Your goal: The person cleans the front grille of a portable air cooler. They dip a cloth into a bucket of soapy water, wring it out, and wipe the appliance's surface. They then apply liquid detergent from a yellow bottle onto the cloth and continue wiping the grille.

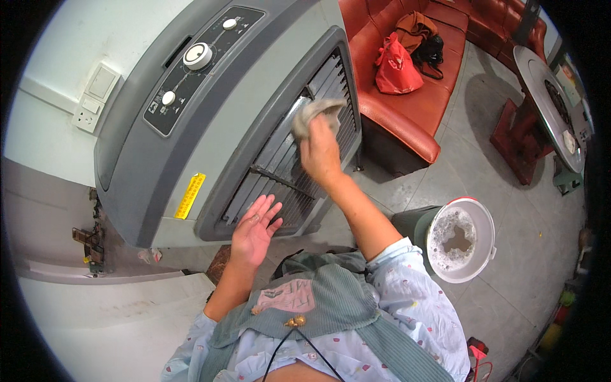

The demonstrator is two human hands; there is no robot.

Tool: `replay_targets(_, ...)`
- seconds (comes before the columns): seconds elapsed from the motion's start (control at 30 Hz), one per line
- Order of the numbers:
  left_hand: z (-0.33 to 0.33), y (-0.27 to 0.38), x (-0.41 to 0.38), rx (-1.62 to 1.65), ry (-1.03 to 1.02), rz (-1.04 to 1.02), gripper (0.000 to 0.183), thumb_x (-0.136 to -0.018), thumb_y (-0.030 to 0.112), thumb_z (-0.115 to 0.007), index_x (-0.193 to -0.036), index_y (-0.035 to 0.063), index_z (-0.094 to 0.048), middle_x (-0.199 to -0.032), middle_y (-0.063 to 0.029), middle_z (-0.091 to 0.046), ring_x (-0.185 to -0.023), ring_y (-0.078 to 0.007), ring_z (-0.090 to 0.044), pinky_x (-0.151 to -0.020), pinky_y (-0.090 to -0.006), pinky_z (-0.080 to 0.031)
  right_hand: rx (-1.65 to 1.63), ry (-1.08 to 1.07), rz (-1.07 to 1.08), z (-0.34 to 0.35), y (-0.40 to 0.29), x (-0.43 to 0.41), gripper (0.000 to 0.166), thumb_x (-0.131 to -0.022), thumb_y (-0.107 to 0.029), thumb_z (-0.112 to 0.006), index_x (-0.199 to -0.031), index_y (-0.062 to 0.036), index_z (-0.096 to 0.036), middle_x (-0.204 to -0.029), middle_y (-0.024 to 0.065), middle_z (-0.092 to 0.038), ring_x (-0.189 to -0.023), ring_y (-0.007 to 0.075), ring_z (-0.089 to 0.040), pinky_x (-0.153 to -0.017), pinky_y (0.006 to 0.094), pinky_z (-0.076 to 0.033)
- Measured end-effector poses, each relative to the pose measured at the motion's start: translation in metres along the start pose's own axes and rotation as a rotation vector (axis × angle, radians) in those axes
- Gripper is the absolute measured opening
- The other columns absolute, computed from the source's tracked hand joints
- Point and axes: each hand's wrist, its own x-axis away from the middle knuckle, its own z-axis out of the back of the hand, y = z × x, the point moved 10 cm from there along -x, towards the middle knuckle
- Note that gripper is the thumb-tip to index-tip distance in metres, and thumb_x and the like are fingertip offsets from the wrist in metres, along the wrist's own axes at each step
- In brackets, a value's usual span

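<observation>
A grey floor-standing air cooler (210, 114) stands before me, with knobs on its top panel and a louvred front grille (281, 176). My right hand (321, 152) grips a damp-looking beige cloth (305, 117) against the upper louvres. The fingers partly cover the cloth, and the cloth hides some slats behind it. Near the lower left part of the grille, my left hand (255, 231) holds nothing, its fingers apart. Whether its fingertips touch the grille I cannot tell.
A bucket (491, 238) of sudsy water stands on the tiled floor at right. Behind the cooler, a red leather sofa (405, 114) bears a red bag (398, 67). A round-topped table (534, 90) stands far right. Wall sockets (88, 117) are at left.
</observation>
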Motion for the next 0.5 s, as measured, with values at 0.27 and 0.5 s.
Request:
replay_targets(0.27,0.003,-0.002,0.002,-0.002,-0.019,0.01,0.066,-0.09,0.024,-0.054,-0.145,-0.0036,-0.028,-0.15,-0.0205,-0.032,-0.132,-0.03,-0.042,-0.101,-0.0381,-0.042,-0.01,0.181,0.155,0.027,-0.019,0.004,0.044,-0.076,0.001,-0.054,-0.12,0.0029,-0.048,-0.119,0.0248,-0.053,-0.108,0.0444,-0.052,-0.092,0.0456,-0.045)
replay_targets(0.5,0.002,-0.007,-0.006,0.115,0.042,0.03,0.058,-0.099,0.037,-0.042,-0.144,0.0017,-0.033,-0.151,-0.013,-0.033,-0.129,-0.0252,-0.044,-0.097,-0.0355,-0.044,-0.007,-0.081,0.246,0.004,-0.031,-0.018,0.038,-0.07,0.0,-0.063,-0.107,0.0006,-0.054,-0.115,0.0194,-0.055,-0.105,0.0384,-0.055,-0.088,0.0424,-0.048)
